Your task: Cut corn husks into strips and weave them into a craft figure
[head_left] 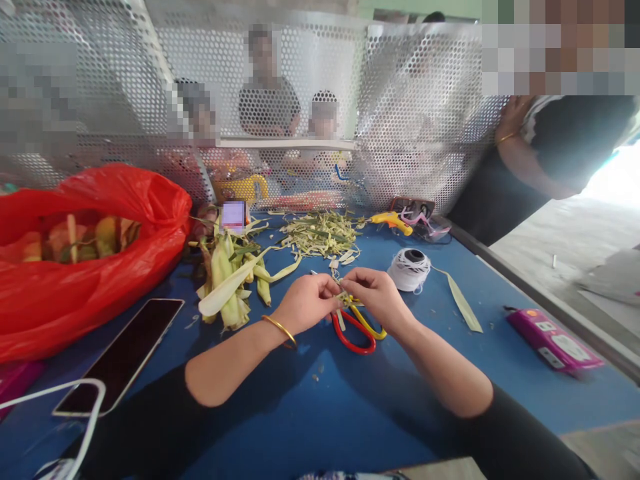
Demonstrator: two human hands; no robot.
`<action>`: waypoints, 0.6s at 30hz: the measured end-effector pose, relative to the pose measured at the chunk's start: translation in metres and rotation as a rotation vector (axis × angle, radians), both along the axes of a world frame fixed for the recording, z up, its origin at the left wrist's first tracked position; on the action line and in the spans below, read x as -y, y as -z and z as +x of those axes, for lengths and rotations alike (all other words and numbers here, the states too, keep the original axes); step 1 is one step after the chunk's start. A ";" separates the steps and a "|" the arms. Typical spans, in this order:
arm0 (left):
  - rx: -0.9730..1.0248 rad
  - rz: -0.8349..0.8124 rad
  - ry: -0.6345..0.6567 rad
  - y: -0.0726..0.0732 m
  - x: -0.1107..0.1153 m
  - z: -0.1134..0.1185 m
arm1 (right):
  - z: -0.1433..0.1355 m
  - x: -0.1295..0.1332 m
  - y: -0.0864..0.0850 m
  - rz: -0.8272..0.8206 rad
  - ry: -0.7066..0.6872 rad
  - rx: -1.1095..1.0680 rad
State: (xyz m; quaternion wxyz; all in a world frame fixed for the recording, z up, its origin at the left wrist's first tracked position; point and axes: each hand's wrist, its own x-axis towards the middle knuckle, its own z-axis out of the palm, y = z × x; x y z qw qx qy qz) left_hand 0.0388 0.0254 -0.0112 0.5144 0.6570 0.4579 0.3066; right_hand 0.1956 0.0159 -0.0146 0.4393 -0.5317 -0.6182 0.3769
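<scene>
Currently both hands meet above the scissors, which lie on the blue table with red and yellow handles. The left hand and the right hand are each pinched narrow, fingertips closed on a thin strip of corn husk held between them, just above the scissor blades.

Risk noted: the strip is slender and looks dry; in my judgement a pull from either side could split or snap it. The scissors sit directly beneath the wrists, so a lowered hand could catch on the blades. Loose scraps near the scissors could be brushed across the table.

Position relative to the scissors: the husk strip is just above and touching neither handle as far as can be told; whether it touches the blades is hidden by the fingers. A white thread spool stands just beyond and right of the scissors. A heap of shredded husk lies farther beyond. Whole husks lie to the left, with a smartphone and a red plastic bag farther left. A glue gun rests well beyond, a purple packet well to the right.
</scene>
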 end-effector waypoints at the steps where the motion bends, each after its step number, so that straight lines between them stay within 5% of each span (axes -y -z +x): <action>1: 0.024 -0.047 0.016 0.000 -0.001 0.000 | -0.001 0.000 -0.001 0.000 0.008 -0.022; 9: 0.106 -0.231 0.234 -0.005 -0.002 -0.002 | -0.004 -0.001 0.001 0.001 0.124 -0.091; 18: 0.129 -0.283 0.193 -0.007 0.003 0.000 | -0.006 -0.003 0.010 0.092 0.181 0.029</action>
